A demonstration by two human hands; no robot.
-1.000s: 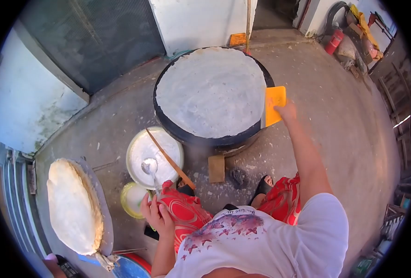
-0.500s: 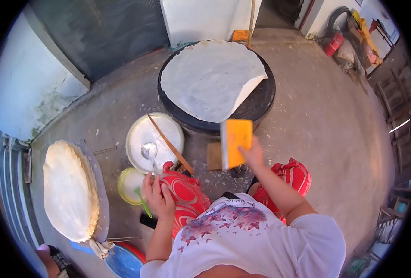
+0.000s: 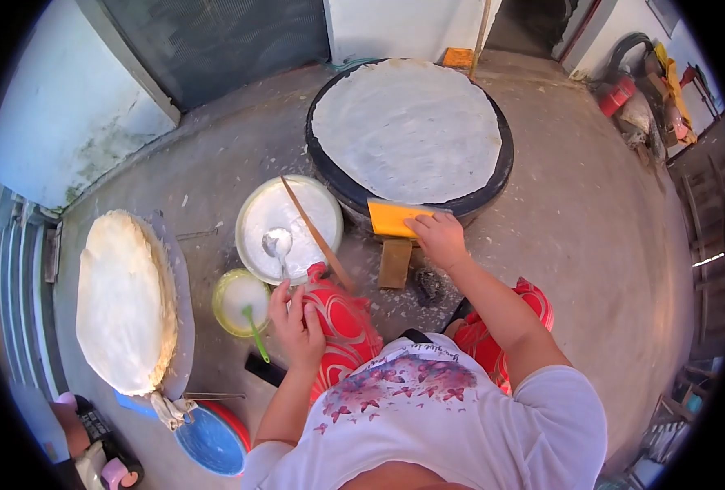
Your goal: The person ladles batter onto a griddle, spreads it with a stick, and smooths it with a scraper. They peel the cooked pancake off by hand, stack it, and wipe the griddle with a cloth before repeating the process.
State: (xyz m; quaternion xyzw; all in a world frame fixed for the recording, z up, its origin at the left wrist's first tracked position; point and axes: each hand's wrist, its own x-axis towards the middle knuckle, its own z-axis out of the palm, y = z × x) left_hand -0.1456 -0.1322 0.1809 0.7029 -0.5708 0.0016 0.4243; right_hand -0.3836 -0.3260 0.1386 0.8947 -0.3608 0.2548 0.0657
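My right hand (image 3: 441, 238) grips a yellow-orange scraper (image 3: 391, 219) with a pale straight edge, held level at the near rim of the round black griddle (image 3: 326, 169). A thin white flatbread (image 3: 407, 131) lies flat over most of the griddle. Over my left knee, my left hand (image 3: 299, 331) has its fingers apart and holds nothing. Its fingertips come close to the handle of a metal ladle (image 3: 278, 243), which rests in a large bowl of white batter (image 3: 252, 204). A wooden stick (image 3: 313, 229) lies across that bowl.
A smaller yellow-green bowl (image 3: 225, 314) holds white liquid and a green spoon (image 3: 254, 331). To the left, a thick stack of flatbreads (image 3: 117, 302) lies on a board. A blue basin (image 3: 209, 441) and a dark phone (image 3: 263, 369) are nearby. A brick-like block (image 3: 394, 264) stands before the griddle.
The flatbread's folded right edge now lies flat on the griddle. My right hand has brought the scraper from upright to level at the griddle's rim. The view has shifted slightly.
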